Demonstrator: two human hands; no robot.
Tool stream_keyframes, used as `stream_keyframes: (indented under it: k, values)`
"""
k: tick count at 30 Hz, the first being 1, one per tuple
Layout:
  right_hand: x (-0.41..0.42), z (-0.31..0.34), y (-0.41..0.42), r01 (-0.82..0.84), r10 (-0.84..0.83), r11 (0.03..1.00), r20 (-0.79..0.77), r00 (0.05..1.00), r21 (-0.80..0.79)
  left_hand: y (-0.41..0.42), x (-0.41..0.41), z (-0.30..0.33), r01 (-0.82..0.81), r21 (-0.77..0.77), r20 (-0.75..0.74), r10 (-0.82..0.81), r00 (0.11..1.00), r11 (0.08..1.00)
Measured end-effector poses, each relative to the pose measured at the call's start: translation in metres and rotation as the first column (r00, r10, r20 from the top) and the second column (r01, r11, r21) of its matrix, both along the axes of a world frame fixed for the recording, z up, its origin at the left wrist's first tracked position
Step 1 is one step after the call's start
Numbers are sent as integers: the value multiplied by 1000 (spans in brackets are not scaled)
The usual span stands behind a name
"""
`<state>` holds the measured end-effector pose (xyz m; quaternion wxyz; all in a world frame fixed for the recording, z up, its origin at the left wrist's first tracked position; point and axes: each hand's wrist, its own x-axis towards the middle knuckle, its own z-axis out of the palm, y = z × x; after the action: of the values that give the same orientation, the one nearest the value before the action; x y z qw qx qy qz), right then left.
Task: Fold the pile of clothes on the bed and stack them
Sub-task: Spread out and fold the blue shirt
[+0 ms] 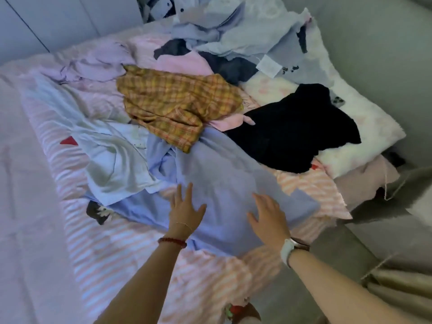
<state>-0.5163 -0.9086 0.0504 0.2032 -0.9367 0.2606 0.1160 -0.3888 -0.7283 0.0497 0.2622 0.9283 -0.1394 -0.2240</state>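
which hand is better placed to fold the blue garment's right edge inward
Right. The right hand lies flat on the blue garment beside its right edge; the left hand rests nearer its middle.

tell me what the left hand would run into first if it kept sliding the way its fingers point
The left hand lies flat on the light blue cloth. Going straight on, it would likely meet the plaid shirt first, though depth is hard to judge.

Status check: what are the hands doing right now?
Left hand and right hand open, flat on the blue garment. Nothing folded yet. Yellow plaid shirt overlaps its far edge.
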Motion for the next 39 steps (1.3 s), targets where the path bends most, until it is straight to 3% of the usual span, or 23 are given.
stream_keyframes:
  k: [2,4,7,10,12,16,21,23,24,26,29,32,34,36,38,39]
  values:
    - [22,-15,-26,-7,7,998,13,1000,61,-19,6,-13,-173,-65,-144,163,976,983]
    - [40,-25,-39,68,-85,960,52,995,270,-29,6,-19,-305,-130,-244,268,932,943]
    - [61,-29,-42,164,-178,846,-21,984,508,-29,-3,-11,-367,-193,-185,334,924,910]
    - [66,-17,-17,39,-43,876,-1,999,480,2,-19,9,-532,-283,-126,518,846,798]
    - [60,-4,13,-128,90,891,107,990,435,37,-32,22,-633,-314,-82,644,760,707]
    - [42,31,85,-467,360,784,314,879,409,109,-57,45,-805,-331,29,858,513,492]
    - [40,62,174,-780,565,520,545,619,347,192,-80,64,-893,-441,17,995,100,97]
    - [43,63,200,-833,606,430,572,552,349,224,-86,60,-927,-373,8,999,33,33]
    - [45,58,206,-831,602,434,574,555,348,238,-89,55,-954,-297,-5,999,37,34]
    - [48,38,209,-768,570,558,527,631,315,258,-93,41,-984,-122,-11,991,130,128]
    - [54,5,202,-539,452,782,309,836,314,255,-92,24,-874,-123,114,881,458,470]
    - [62,-21,198,-271,220,861,167,961,431,221,-90,0,-657,-41,53,659,751,752]
    - [65,-29,202,-11,-41,793,71,997,609,200,-91,-20,-439,149,-52,450,891,886]
    - [69,-33,210,201,-260,594,-50,964,779,190,-89,-38,-285,265,-161,334,929,921]
    - [78,-28,221,253,-345,481,-84,935,839,194,-84,-46,-325,204,-146,357,923,923]
    - [84,-21,228,248,-349,498,-70,934,831,199,-81,-46,-434,56,-143,437,888,899]
